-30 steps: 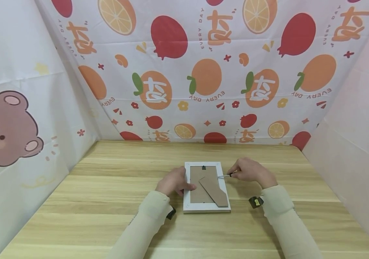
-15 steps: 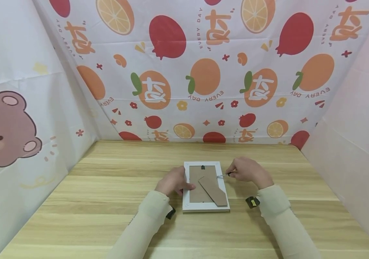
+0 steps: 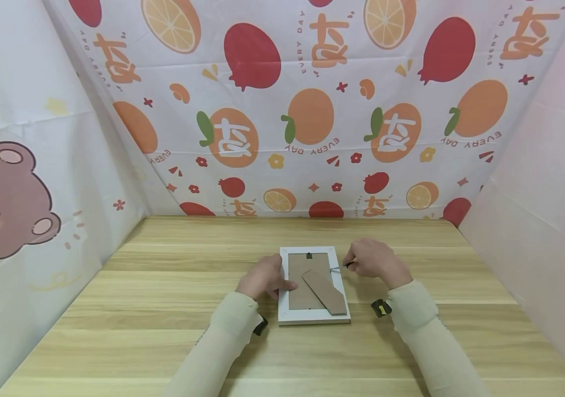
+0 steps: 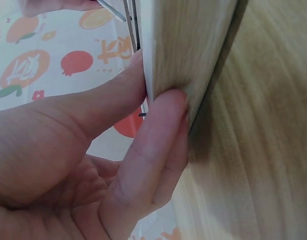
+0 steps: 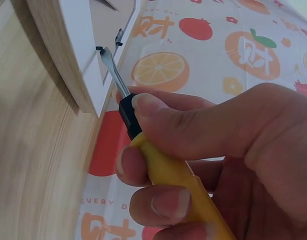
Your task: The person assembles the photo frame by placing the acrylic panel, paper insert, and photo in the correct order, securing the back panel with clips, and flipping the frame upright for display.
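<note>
Left grip [image 3: 264, 277] pinches the left side of the frame [image 3: 307, 300], back-up on the bench [image 3: 188, 331] between both grips, long axis running away from the person. Right grip [image 3: 372, 257], edged slightly closer, holds the driver [image 5: 168, 167], pointing left, crosswise, tip at a tab [image 5: 99, 48], which probably remains the work.

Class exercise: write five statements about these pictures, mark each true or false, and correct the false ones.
1. The right hand holds a screwdriver with a yellow handle. True.
2. The left hand grips the left edge of the picture frame. True.
3. The picture frame lies front side up. False: its brown backing and stand face up.
4. The screwdriver's tip is at a small dark tab by the opening's inner edge. True.
5. The printed bear is on the person's right. False: the printed bear is on the left.
</note>
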The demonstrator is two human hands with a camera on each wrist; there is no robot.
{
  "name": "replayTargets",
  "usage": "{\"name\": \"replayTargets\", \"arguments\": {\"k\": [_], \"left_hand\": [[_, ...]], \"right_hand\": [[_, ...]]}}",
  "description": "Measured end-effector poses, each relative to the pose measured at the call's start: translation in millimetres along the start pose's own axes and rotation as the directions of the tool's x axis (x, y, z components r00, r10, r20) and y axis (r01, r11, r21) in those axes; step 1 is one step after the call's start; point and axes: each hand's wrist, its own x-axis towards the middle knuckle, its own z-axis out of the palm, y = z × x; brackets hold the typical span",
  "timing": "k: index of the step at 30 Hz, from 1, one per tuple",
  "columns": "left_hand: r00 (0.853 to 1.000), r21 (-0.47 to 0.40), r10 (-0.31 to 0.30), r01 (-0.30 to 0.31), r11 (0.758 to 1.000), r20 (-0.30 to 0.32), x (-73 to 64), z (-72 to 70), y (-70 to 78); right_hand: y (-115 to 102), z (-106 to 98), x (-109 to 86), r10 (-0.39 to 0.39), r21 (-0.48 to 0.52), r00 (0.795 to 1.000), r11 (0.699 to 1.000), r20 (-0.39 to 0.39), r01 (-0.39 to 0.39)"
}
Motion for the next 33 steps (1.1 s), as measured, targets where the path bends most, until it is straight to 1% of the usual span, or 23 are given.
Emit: {"name": "replayTargets", "arguments": {"k": [5, 11, 23, 29, 33], "left_hand": [[1.000, 0.014, -0.006, 0.006, 1.000, -0.003, -0.5, 0.2, -0.2], [1.000, -0.001, 0.008, -0.008, 1.000, -0.003, -0.3, 0.9, -1.7], [1.000, 0.031, 0.002, -0.001, 1.000, -0.003, 1.6, 1.1, -1.4], [1.000, 0.047, -0.004, 0.004, 0.999, -0.005, 1.6, 0.3, -1.7], [1.000, 0.042, -0.009, 0.009, 0.999, -0.006, 1.7, 0.2, -1.6]], "right_hand": [[-3, 0, 0.7, 0.001, -0.023, 1.000, 1.000, 0.002, -0.001], [-8, 0, 2.1, -0.001, -0.046, 1.000, 0.999, 0.014, 0.002], [-12, -3, 4.6, 0.023, -0.040, 0.999, 0.999, 0.035, -0.021], [-13, -4, 5.2, 0.021, -0.055, 0.999, 0.998, 0.032, -0.019], [-14, -4, 5.1, 0.012, -0.060, 0.999, 0.998, 0.030, -0.010]]}}
